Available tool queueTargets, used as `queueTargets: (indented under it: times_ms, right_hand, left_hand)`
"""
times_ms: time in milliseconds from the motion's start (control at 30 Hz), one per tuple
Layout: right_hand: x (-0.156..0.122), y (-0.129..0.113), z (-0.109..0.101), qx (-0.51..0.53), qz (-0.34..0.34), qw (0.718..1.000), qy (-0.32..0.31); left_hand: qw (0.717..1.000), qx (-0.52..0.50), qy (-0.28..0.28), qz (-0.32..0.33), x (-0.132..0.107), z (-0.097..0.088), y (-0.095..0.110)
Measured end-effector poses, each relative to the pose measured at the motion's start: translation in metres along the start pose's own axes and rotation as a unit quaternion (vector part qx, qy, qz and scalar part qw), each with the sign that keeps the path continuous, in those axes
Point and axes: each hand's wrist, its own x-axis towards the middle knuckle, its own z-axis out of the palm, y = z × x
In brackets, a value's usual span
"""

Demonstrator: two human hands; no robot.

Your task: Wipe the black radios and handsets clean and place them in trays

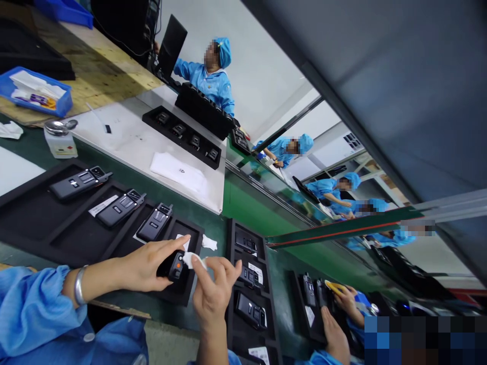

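My left hand [140, 266], a metal bangle at its wrist, grips a small black handheld device [176, 266] with an orange button between thumb and fingers. White wipe cloth [190, 260] is pinched in my right hand [215, 286] and pressed near the device's top end. Both hands are over the right end of a black foam tray [79, 228]. Three similar devices lie farther left in its slots: one by the hand [154, 223], one in the middle [118, 209], one at the far left [78, 183]. A crumpled white scrap [209, 242] sits just beyond the tray.
To the right, a second foam tray [230, 304] holds several devices. Farther right, a co-worker's hands [335, 329] work with a yellow cloth [335, 288]. Beyond my tray are a dispenser bottle [61, 144], a blue bin [64, 104] and a folded white cloth [178, 170].
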Motion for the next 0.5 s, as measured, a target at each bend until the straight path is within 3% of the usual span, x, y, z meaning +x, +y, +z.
queueTargets:
  times_ms: [100, 200, 367, 500]
  right_hand:
    - [0.002, -0.005, 0.003, 0.046, -0.025, 0.999, -0.005]
    - [-0.014, 0.01, 0.007, 0.025, 0.031, 0.999, -0.002]
    - [-0.083, 0.048, 0.022, 0.069, 0.128, 0.988, 0.051]
    - [-0.119, 0.051, 0.026, 0.063, 0.161, 0.983, 0.055]
  left_hand:
    - [1.0, 0.01, 0.003, 0.009, 0.002, 0.001, -0.001]
    - [1.0, 0.027, 0.007, -0.004, 0.005, 0.001, 0.002]
    - [0.987, 0.083, 0.016, -0.137, 0.032, 0.001, 0.015]
    - [0.959, 0.166, -0.006, -0.231, 0.072, 0.003, 0.016]
